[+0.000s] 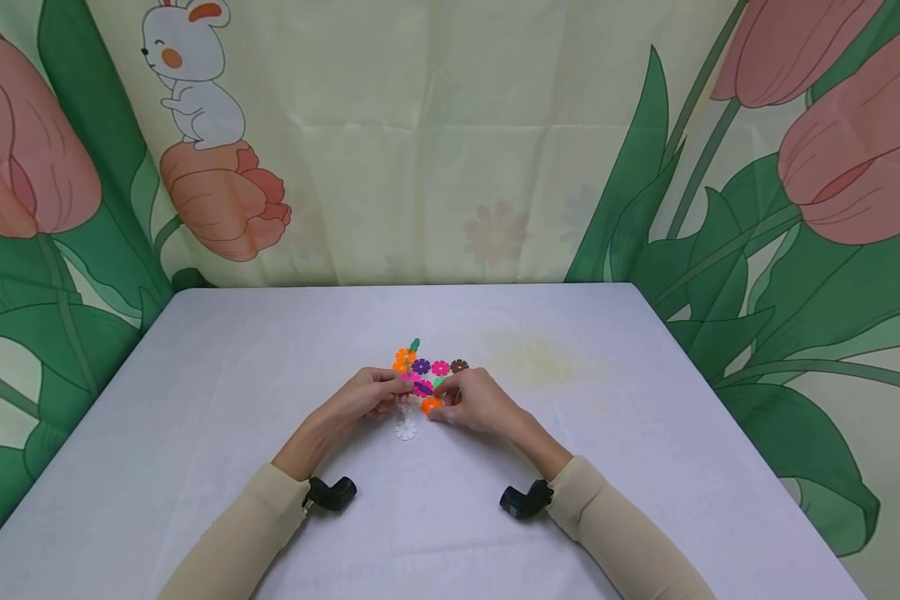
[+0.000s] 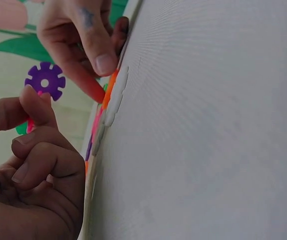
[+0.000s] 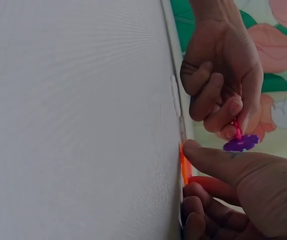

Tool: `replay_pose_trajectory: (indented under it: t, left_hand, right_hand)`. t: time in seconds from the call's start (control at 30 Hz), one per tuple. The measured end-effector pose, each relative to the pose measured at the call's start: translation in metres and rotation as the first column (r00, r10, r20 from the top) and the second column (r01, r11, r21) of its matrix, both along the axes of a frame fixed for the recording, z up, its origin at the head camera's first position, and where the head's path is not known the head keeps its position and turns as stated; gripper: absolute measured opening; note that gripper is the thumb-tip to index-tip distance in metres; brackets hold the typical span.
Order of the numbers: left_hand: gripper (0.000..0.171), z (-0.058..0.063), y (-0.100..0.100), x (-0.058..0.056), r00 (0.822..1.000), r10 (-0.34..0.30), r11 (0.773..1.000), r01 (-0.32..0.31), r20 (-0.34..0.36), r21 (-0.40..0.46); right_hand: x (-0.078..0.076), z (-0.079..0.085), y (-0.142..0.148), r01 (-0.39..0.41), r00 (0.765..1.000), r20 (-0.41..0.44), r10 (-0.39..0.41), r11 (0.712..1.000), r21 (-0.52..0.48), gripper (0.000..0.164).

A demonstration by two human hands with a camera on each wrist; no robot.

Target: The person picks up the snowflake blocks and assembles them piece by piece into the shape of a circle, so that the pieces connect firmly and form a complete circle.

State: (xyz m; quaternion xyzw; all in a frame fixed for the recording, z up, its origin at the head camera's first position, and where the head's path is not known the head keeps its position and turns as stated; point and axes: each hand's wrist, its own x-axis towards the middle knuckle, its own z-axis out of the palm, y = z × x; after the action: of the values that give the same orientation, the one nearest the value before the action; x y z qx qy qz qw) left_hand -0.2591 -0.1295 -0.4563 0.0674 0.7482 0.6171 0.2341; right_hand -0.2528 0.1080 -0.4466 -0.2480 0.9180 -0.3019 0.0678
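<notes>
My left hand (image 1: 365, 393) pinches a pink notched disc (image 3: 238, 131) between thumb and forefinger. A purple flower-shaped disc (image 2: 44, 73) with a hole in its middle is joined to it, held above the table. In the right wrist view the purple disc is seen tilted, below the left fingertips. My right hand (image 1: 480, 402) has thumb and fingertips on an orange disc (image 1: 431, 405) at the tabletop. In both wrist views the orange disc (image 3: 184, 165) shows almost edge-on, partly covered by the right fingers. A clear or white disc (image 1: 406, 430) lies just in front of the hands.
Beyond the hands lie more notched discs: orange (image 1: 402, 357), purple (image 1: 421, 366), pink (image 1: 440, 367), brown (image 1: 460, 365) and a green piece (image 1: 415, 344). The white-covered table (image 1: 607, 517) ends at a curtain (image 1: 390, 183) printed with tulips and a rabbit.
</notes>
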Motion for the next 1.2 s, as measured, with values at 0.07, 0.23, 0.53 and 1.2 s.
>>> replay_pose_trajectory:
  t: [0.07, 0.23, 0.53, 1.2]
  left_hand:
    - [0.024, 0.000, 0.000, 0.000, 1.000, -0.005, 1.000, 0.005, -0.003, -0.002]
    - [0.025, -0.002, 0.000, -0.001, 1.000, -0.018, 1.000, 0.018, -0.007, 0.004]
    - [0.026, -0.002, 0.001, 0.000, 1.000, -0.019, 1.000, 0.019, 0.006, 0.003]
    - [0.028, -0.001, 0.001, 0.000, 1.000, -0.004, 1.000, 0.004, 0.015, -0.008]
  right_hand:
    - [0.000, -0.001, 0.000, 0.005, 1.000, 0.002, -0.005, 1.000, 0.002, 0.032]
    - [0.000, -0.003, 0.000, 0.015, 1.000, 0.012, -0.014, 1.000, -0.013, 0.025]
    - [0.002, 0.002, 0.002, 0.047, 0.996, 0.078, -0.043, 0.997, -0.057, 0.016]
    - [-0.006, 0.007, 0.018, -0.078, 0.980, 0.183, 0.074, 0.997, 0.014, 0.018]
